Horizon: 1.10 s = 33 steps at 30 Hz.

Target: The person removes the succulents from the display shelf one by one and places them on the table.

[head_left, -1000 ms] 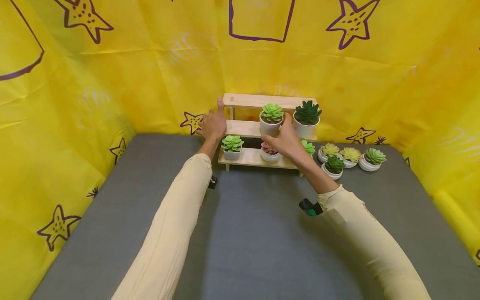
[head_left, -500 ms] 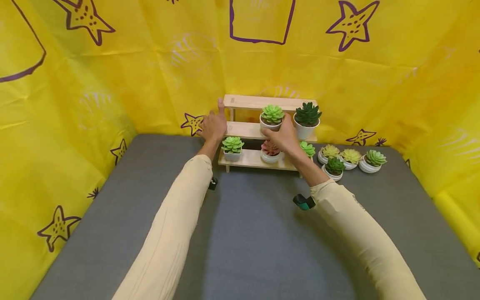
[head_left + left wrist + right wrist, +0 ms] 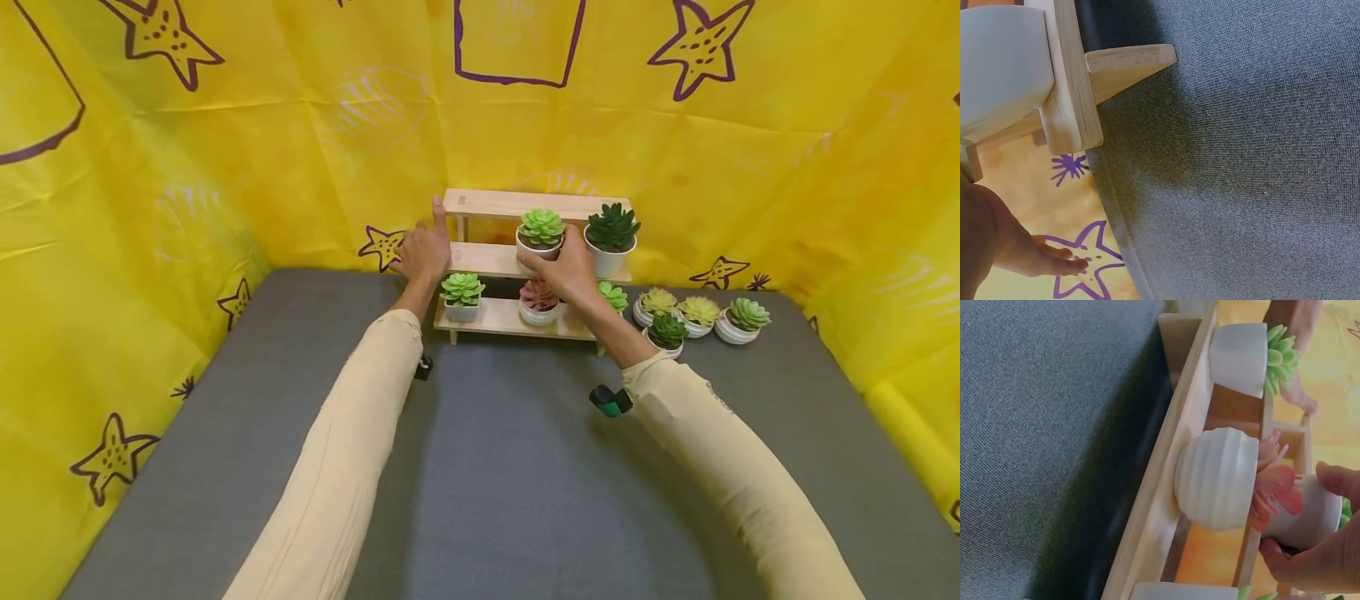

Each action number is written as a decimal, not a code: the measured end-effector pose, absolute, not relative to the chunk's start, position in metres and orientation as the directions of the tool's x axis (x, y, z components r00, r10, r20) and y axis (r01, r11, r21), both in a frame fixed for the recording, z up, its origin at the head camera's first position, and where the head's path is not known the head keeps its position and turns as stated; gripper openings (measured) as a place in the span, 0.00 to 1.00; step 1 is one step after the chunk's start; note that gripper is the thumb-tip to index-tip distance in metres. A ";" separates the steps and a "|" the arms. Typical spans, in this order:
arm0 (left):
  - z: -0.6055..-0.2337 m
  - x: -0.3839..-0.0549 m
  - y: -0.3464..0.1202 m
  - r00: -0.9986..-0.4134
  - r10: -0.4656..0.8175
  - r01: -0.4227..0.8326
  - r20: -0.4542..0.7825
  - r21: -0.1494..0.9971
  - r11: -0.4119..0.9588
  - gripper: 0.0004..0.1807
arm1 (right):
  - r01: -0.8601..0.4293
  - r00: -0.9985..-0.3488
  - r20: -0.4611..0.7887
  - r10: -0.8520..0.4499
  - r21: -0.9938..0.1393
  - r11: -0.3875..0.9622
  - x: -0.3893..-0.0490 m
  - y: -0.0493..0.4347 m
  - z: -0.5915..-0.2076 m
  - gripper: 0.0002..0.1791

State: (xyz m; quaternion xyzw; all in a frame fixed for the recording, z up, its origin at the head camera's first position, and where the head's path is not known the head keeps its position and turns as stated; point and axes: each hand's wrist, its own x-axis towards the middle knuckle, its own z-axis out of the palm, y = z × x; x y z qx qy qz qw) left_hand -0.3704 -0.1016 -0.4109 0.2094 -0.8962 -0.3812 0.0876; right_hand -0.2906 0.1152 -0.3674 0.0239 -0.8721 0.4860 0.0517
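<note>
Nearest, below both hands, the grey tabletop (image 3: 487, 458) stretches out; farther on, to the right of the right hand (image 3: 573, 271), four small potted succulents (image 3: 738, 321) cluster beside the wooden stand (image 3: 491, 260). On its lowest shelf (image 3: 501, 315), a light green plant in a square pot (image 3: 462, 293) sits just in front of the left hand (image 3: 423, 252), a reddish succulent (image 3: 538, 302) is below the right hand, and another light green plant (image 3: 613, 297) is partly hidden by the right wrist. The left hand, fingers loosely extended and thumb up, lies at the stand's left end, seemingly against it. The right hand grips the white pot of a bright green succulent (image 3: 540, 232) at the middle shelf; whether the pot bears fully on the wood cannot be told. Just right of those fingers stands a dark green succulent (image 3: 612, 232). Beyond both hands run the top shelf (image 3: 517, 202) and yellow cloth (image 3: 300, 167). The step in hand looks like seating the pot while the stand is steadied; next calls for settling it level, then loosening the grip without nudging its dark neighbour.
</note>
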 end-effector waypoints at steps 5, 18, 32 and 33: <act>-0.410 -0.371 -0.102 -0.892 -0.452 -0.320 -0.011 0.721 0.615 0.60 | -0.114 -0.991 0.135 0.002 -0.841 0.529 -0.291 0.113 -0.365 0.42; -0.409 -0.368 -0.102 -0.893 -0.450 -0.310 -0.003 0.730 0.610 0.59 | -0.206 -0.978 0.187 -0.089 -0.849 0.486 -0.257 0.124 -0.345 0.45; -0.410 -0.369 -0.104 -0.893 -0.449 -0.317 -0.032 0.752 0.578 0.61 | -0.183 -0.983 0.154 -0.099 -0.841 0.510 -0.215 0.164 -0.335 0.47; -0.410 -0.369 -0.105 -0.892 -0.450 -0.319 -0.032 0.751 0.578 0.61 | -0.181 -0.983 0.155 -0.094 -0.838 0.515 -0.213 0.168 -0.335 0.47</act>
